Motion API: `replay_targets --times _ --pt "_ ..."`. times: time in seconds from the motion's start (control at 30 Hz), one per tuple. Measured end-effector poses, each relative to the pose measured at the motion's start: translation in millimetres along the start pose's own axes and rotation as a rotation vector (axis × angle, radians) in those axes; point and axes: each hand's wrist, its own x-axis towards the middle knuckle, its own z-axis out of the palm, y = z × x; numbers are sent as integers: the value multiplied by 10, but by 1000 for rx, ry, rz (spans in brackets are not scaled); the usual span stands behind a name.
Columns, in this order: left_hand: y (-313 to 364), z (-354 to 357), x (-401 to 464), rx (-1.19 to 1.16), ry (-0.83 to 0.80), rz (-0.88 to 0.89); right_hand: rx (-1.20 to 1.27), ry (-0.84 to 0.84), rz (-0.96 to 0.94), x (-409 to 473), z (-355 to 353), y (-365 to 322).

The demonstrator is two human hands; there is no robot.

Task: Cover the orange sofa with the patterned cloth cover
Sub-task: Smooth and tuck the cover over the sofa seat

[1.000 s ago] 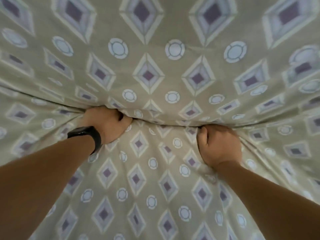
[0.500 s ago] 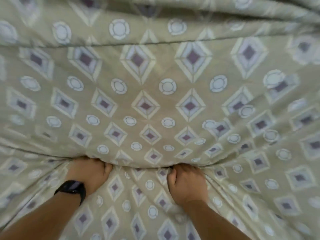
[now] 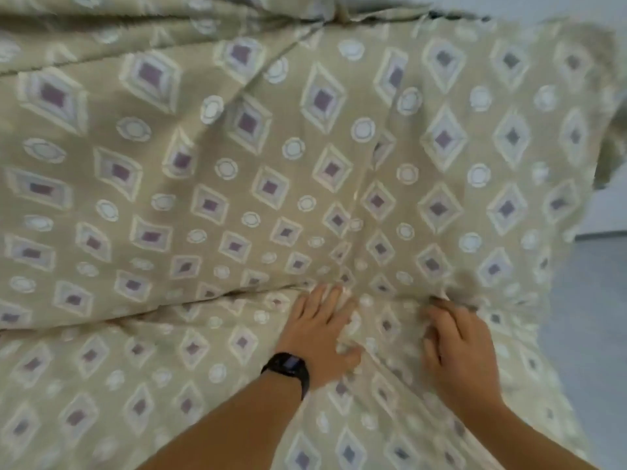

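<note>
The patterned cloth cover [image 3: 237,184], beige with purple diamonds and white circles, fills nearly the whole view and hides the orange sofa beneath it. A crease runs across it where seat meets backrest. My left hand [image 3: 319,334], with a black watch on the wrist, lies flat on the cloth with fingers spread, fingertips at the crease. My right hand [image 3: 458,344] rests on the cloth to its right, fingers extended toward the crease, their tips partly sunk in the fold. Neither hand grips the fabric.
A pale grey floor [image 3: 590,317] shows at the right past the cloth's hanging edge. A light wall [image 3: 576,8] appears at the top right above the covered backrest.
Both hands have let go of the fabric bunched at the crease and now lie flat with fingers out. The view has swung right, showing the cloth's right edge and floor.
</note>
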Motion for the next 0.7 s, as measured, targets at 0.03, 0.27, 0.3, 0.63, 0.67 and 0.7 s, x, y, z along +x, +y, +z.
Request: replay_targets --times 0.03,0.27,0.3,0.63,0.67,0.7 --pt "26 -13 107 -4 15 -34 -14 -69 11 46 -35 116" --pt "206 48 467 -51 241 -251 -72 -369 127 710 324 740" --pt "198 71 462 -50 300 -262 -64 -379 114 815 342 798" --pt "164 261 498 12 532 -184 25 -117 76 434 290 1064" --pt "164 266 505 21 533 -180 26 -133 85 402 305 1083" --pt "159 277 513 25 536 -179 42 -131 121 434 324 1096"
